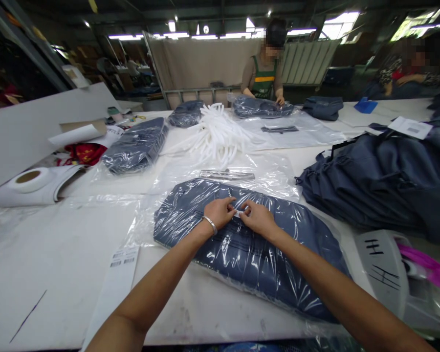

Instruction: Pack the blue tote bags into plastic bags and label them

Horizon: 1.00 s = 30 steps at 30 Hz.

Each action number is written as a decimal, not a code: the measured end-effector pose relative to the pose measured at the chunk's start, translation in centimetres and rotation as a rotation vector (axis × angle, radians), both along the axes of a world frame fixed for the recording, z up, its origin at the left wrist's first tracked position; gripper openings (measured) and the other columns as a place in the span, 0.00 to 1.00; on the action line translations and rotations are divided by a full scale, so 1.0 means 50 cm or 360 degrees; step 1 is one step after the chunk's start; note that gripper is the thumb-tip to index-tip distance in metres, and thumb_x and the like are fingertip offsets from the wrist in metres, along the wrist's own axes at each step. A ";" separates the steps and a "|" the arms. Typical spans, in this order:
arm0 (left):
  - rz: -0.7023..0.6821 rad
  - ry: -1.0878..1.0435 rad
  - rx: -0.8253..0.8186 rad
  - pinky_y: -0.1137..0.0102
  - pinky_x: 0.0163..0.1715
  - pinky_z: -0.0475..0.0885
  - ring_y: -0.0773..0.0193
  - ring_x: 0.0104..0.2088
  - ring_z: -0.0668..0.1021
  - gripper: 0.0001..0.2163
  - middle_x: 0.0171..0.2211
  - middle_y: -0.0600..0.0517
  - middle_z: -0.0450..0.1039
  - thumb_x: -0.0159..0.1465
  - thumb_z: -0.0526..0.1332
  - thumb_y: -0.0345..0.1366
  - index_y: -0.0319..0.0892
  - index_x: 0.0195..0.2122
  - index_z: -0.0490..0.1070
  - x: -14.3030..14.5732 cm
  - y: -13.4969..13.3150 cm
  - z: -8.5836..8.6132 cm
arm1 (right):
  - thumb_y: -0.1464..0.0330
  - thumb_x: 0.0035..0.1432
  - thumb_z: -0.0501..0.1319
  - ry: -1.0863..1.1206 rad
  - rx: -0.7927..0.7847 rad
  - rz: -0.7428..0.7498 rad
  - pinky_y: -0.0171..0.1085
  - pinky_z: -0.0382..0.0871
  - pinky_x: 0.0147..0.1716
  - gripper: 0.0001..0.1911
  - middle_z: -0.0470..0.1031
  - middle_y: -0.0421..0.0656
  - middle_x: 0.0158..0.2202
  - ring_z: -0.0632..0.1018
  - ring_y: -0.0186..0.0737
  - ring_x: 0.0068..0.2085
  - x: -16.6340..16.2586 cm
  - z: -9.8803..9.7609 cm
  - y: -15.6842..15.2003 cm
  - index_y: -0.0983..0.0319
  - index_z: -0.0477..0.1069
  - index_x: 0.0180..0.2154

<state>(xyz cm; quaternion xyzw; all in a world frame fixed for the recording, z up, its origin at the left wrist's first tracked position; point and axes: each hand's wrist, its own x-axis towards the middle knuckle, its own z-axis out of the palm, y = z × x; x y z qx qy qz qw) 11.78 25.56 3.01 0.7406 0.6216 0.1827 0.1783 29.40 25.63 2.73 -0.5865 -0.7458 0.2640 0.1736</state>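
Front centre, bagged blue garment (249,254), glossy crinkled, L hand (219,212) + R hand (258,218) pinching white tab (239,213)

Overhead tube lights (176,35) glare; plastic glints, edges bend fisheye-style, far background dim and soft.

I was looking into the packing floor of a garment factory: a long white table (58,254) carried folded dark clothes sealed in clear bags (242,264), a loose stack (381,186) of the same dark clothing lay unbagged, and a heap of white plastic strips (216,132) sat mid-table. Barcode labels (122,256) and a roll (33,183) of white material lay at my end, while a person (264,73) in a green apron stood over another bag at the far side. Tube lights (168,35) hung under a dark industrial roof.
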 end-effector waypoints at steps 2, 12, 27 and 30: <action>-0.0015 0.0040 0.0011 0.68 0.40 0.72 0.60 0.38 0.80 0.19 0.34 0.55 0.81 0.59 0.64 0.37 0.51 0.53 0.72 0.002 -0.001 -0.004 | 0.63 0.57 0.62 -0.0042 0.0009 0.0007 0.35 0.58 0.29 0.10 0.79 0.38 0.32 0.78 0.40 0.35 -0.001 -0.003 -0.001 0.57 0.71 0.42; -0.0022 0.0244 0.0058 0.66 0.41 0.72 0.55 0.41 0.79 0.17 0.35 0.52 0.80 0.60 0.63 0.37 0.51 0.52 0.73 0.012 -0.004 -0.018 | 0.64 0.56 0.62 -0.0091 0.0007 0.0038 0.35 0.58 0.29 0.12 0.79 0.39 0.32 0.78 0.41 0.36 -0.007 -0.018 0.002 0.57 0.71 0.44; -0.0331 0.0380 0.0290 0.58 0.54 0.68 0.55 0.57 0.70 0.16 0.57 0.49 0.70 0.62 0.59 0.29 0.51 0.49 0.73 0.021 -0.022 -0.019 | 0.70 0.62 0.55 -0.0595 0.0278 0.0144 0.38 0.67 0.35 0.14 0.77 0.48 0.45 0.79 0.46 0.40 -0.009 0.013 -0.028 0.59 0.66 0.50; -0.0299 0.0397 0.0392 0.51 0.62 0.58 0.53 0.64 0.63 0.15 0.63 0.49 0.64 0.64 0.57 0.31 0.51 0.50 0.74 -0.027 -0.030 -0.013 | 0.71 0.62 0.54 -0.0592 0.0387 0.0213 0.41 0.70 0.43 0.12 0.75 0.48 0.50 0.78 0.46 0.47 0.056 0.037 -0.079 0.59 0.69 0.47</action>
